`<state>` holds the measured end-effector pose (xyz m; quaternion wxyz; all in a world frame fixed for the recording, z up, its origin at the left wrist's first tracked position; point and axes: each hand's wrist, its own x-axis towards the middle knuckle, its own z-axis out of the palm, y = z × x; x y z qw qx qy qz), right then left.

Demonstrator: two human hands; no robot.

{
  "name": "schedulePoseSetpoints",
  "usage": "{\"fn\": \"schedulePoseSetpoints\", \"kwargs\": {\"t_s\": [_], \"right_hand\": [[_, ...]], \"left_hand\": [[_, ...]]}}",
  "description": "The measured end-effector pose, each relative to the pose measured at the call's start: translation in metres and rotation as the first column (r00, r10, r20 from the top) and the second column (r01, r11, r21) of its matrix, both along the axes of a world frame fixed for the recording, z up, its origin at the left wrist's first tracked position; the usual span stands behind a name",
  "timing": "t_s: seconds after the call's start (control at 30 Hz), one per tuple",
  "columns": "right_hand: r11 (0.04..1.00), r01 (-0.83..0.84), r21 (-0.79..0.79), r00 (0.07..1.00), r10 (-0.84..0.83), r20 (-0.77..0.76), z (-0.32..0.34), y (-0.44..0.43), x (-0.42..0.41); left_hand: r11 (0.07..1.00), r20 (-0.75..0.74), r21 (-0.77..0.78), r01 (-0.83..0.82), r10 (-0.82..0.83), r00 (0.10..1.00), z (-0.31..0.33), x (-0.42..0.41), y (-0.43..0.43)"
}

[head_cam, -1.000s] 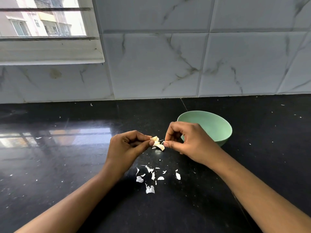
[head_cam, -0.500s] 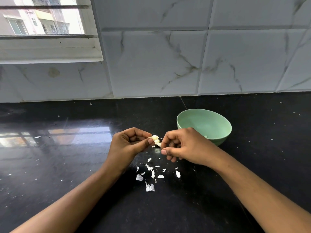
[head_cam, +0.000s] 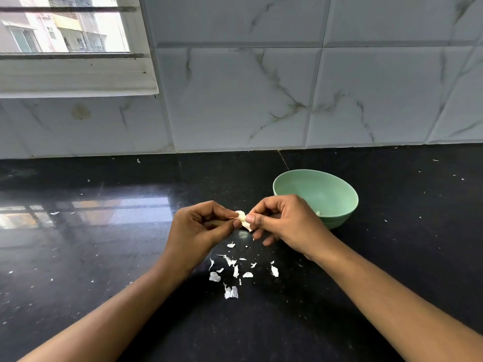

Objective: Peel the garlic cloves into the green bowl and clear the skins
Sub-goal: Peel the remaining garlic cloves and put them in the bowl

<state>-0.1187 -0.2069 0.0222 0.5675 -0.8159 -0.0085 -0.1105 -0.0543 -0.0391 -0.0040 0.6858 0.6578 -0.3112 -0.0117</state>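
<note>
The right hand (head_cam: 287, 226) has turned its thumb back up to the garlic clove (head_cam: 241, 216) since half a second ago, when its fingers were curled down towards the counter (head_cam: 104, 270). The left hand (head_cam: 198, 231) has kept its place, and the scraps below lie as they did.

Two bare forearms reach in from the bottom corners over the polished black stone. Between them, nearest the camera, a scatter of white skins (head_cam: 231, 292) lies on the counter, with the largest piece closest and smaller flakes running up to just beneath the hands. Above the scatter the hands meet. The left hand pinches the clove between thumb and forefinger, its other fingers curled into the palm. The right hand pinches the clove from the opposite side with thumb and fingertip, its lower fingers loosely bent underneath. A flap of skin (head_cam: 246, 226) hangs from the clove's underside.

Just behind the right hand the green bowl (head_cam: 334, 189) stands upright, its near rim partly hidden by the knuckles. One pale piece (head_cam: 317, 212) shows inside, too small to identify. Beyond the bowl the counter meets grey-veined marble tiles (head_cam: 235, 100). At upper left a white-framed window (head_cam: 65, 35) looks out on buildings, and its light is mirrored in the stone.
</note>
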Motion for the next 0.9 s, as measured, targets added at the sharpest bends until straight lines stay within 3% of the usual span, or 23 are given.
{"fn": "schedulePoseSetpoints", "kwargs": {"t_s": [0.3,0.43,0.6,0.9], "right_hand": [[0.999,-0.026,0.022,1.0,0.026,0.017,0.0,0.004,-0.002],[0.973,-0.012,0.231,0.999,0.023,-0.047,-0.002,0.01,-0.002],[0.943,0.03,0.331,0.998,-0.011,-0.059,-0.003,0.016,-0.003],[0.953,0.119,0.279,0.993,-0.106,-0.059,-0.004,0.021,-0.002]], "left_hand": [[0.998,0.159,0.006,-0.067,0.065,0.985,0.002,-0.003,0.001],[0.983,0.319,0.057,-0.174,0.147,0.936,-0.002,-0.002,0.003],[0.974,0.396,0.055,-0.218,0.179,0.901,-0.002,-0.002,0.004],[0.97,0.445,0.067,-0.233,0.18,0.877,-0.005,-0.001,0.002]]}}
